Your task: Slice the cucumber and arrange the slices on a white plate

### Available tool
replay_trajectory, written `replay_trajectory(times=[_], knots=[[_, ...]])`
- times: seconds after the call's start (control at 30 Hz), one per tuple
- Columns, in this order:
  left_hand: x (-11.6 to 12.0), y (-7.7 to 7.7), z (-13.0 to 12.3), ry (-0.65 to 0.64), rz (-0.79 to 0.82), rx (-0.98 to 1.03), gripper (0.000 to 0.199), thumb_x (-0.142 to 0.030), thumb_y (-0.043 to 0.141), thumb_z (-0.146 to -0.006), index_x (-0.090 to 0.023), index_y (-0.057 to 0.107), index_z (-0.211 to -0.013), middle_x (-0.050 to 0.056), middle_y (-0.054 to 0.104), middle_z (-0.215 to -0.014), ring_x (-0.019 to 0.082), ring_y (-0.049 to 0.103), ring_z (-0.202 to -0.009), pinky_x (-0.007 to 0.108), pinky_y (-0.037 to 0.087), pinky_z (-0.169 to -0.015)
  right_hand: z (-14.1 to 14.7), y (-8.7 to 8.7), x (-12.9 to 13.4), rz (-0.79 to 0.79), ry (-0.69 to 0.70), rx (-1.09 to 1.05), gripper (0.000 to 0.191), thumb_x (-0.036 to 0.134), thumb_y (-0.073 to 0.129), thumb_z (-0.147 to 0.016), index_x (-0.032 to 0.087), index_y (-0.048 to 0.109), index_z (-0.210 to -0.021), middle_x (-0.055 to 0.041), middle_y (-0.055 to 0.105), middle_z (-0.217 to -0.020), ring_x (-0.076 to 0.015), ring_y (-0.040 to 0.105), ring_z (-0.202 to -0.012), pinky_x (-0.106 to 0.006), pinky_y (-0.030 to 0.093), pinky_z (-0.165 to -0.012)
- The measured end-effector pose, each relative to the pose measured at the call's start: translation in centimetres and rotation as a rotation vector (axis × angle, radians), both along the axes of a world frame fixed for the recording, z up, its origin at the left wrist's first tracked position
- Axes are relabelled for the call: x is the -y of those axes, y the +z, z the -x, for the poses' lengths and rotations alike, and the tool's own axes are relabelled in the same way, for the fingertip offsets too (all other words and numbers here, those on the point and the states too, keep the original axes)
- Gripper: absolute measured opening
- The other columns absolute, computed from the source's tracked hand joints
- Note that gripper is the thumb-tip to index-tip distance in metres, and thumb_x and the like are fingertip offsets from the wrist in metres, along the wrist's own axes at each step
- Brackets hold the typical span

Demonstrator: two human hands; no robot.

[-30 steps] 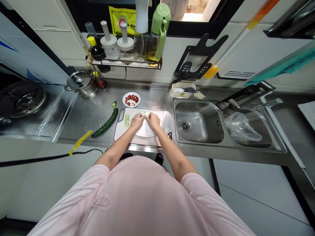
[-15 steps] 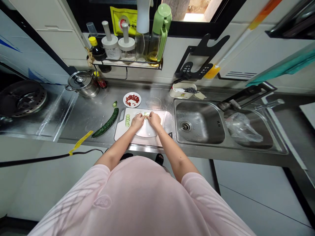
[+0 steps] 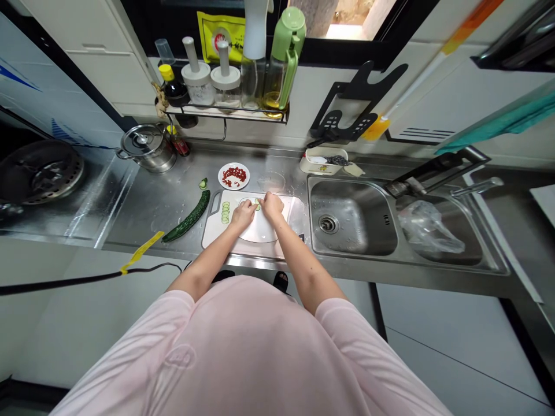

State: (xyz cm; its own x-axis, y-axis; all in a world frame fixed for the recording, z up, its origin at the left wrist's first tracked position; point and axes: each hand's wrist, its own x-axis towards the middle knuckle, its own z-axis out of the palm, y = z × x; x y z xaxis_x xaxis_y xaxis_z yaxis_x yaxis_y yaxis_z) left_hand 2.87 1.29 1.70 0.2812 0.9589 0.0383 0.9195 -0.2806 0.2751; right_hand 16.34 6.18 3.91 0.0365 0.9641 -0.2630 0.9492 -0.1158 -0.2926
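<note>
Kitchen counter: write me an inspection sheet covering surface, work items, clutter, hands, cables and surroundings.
Surface: steel counter, with water drops near the cutting board and sink.
Work items: white cutting board bearing a white plate and a row of cucumber slices; whole cucumber left of the board; chopped red bits on a small dish beyond it.
Clutter: cucumber scraps; plastic bag in the right basin.
Hands: left and right over the plate, fingers near small green pieces; grip unclear.
Cables: black cord with yellow tag, front left.
Surroundings: lidded pot left, sink right.
</note>
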Motion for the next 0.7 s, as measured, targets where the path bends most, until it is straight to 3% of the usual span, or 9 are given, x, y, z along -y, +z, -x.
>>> replay_trajectory(times=[0.7], knots=[[0.0,0.1,0.0,-0.008,0.007,0.026,0.031,-0.021,0.041,-0.088,-0.025,0.060,-0.112,0.008,0.050,-0.103,0.019,0.045,-0.097,0.029,0.040,-0.081,-0.7,-0.3,1.0,0.005,-0.010,-0.005,0.033,0.045,0.047,-0.089,0.021,0.056,-0.110,-0.0106,0.066,-0.099,-0.0222,0.061,-0.093,-0.030,0.042,-0.077]])
